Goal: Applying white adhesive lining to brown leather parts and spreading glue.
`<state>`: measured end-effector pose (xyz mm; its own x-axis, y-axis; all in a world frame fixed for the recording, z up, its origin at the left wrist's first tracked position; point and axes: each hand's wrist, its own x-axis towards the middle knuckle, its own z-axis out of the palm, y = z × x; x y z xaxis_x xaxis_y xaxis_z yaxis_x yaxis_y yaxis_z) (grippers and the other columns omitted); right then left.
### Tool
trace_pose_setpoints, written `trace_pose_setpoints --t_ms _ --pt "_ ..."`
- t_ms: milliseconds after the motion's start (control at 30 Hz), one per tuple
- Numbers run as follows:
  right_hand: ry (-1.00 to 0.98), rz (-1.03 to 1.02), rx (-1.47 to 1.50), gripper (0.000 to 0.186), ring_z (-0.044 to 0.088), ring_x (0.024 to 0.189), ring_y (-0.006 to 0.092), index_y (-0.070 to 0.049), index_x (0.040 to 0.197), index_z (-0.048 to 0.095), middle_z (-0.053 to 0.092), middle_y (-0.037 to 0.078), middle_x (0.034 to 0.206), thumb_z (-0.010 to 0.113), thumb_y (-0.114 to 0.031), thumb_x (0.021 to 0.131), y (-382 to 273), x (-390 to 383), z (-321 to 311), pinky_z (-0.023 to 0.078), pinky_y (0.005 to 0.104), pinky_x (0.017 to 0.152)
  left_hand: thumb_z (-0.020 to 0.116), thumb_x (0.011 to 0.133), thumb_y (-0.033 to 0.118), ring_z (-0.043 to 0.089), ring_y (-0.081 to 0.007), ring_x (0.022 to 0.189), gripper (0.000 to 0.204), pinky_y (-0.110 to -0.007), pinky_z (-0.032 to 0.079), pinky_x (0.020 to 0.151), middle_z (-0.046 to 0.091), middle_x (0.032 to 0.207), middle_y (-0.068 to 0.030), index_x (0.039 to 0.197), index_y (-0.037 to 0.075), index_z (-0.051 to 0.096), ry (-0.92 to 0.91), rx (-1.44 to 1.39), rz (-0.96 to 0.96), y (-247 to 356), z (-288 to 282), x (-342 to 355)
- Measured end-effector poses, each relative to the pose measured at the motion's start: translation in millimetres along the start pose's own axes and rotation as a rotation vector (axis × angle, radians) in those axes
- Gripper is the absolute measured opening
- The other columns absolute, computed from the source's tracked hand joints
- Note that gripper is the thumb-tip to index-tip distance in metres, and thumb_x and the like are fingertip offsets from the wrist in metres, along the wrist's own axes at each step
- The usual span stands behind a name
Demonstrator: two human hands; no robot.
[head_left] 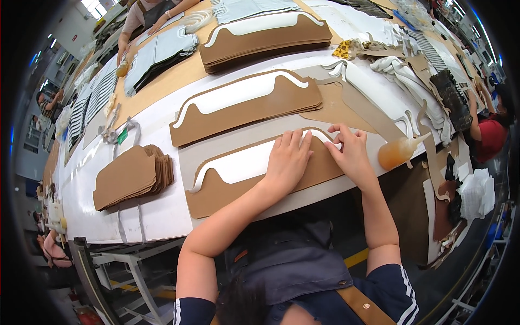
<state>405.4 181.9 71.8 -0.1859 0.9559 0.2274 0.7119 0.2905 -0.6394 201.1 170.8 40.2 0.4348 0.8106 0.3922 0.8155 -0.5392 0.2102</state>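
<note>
My left hand (pixel 287 162) lies with fingers flat on a long white shaped piece (pixel 244 158), which rests on a brown panel (pixel 216 201) at the front of the table. My right hand (pixel 349 157) is at the piece's right end, thumb and index finger closed on its narrow curved tip. A squeeze bottle of amber liquid (pixel 394 156) stands just right of that hand. Two similar brown stacks (pixel 244 115) (pixel 265 47), each topped with a white piece, lie farther back. A smaller brown stack (pixel 127 184) sits to my left.
A tangle of white strips and brown offcuts (pixel 411 89) covers the table's right side. Grey and striped stacks (pixel 157 54) lie at the back. A co-worker's hand (pixel 160 23) is at the far edge; a person in red (pixel 487 138) works at the right, others at the left.
</note>
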Motion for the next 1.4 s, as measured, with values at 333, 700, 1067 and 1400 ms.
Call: trace_pose_setpoints --t_ms 333,700,1067,1400 --pt "0.148 -0.056 -0.092 0.011 0.06 0.079 0.0187 -0.01 0.103 0.073 0.068 0.0 0.082 0.073 -0.008 0.093 1 -17 7 0.032 0.0422 0.095 0.069 0.09 0.007 0.055 -0.0297 0.115 0.045 -0.043 0.048 0.095 0.056 0.125 -0.012 0.135 0.005 0.066 0.1 0.068 0.013 -2 14 2" --pt "0.162 -0.073 -0.137 0.011 0.063 0.082 0.0192 -0.008 0.102 0.074 0.074 0.001 0.09 0.075 -0.008 0.09 3 -20 9 0.033 0.043 0.097 0.064 0.083 -0.001 0.058 -0.0328 0.125 0.052 -0.044 0.05 0.104 0.059 0.134 -0.0141 0.134 0.001 0.065 0.077 -0.072 0.128 2 9 8" --pt "0.266 -0.054 -0.238 0.018 0.057 0.09 0.0203 -0.01 0.108 0.074 0.063 0.001 0.09 0.076 -0.009 0.09 7 -55 1 0.033 0.0418 0.092 0.061 0.083 0.0 0.057 -0.0337 0.126 0.052 -0.045 0.049 0.105 0.06 0.135 -0.0139 0.135 0.0 0.065 0.02 -0.027 0.123 9 9 7" --pt "0.316 -0.13 -0.429 0.031 0.053 0.095 0.0214 -0.016 0.12 0.078 0.054 0.003 0.098 0.077 -0.013 0.09 12 -65 10 0.034 0.0424 0.094 0.069 0.091 0.008 0.054 -0.0327 0.133 0.045 -0.045 0.046 0.11 0.059 0.139 -0.0141 0.136 0.005 0.067 0.014 -0.139 0.115 14 9 7"
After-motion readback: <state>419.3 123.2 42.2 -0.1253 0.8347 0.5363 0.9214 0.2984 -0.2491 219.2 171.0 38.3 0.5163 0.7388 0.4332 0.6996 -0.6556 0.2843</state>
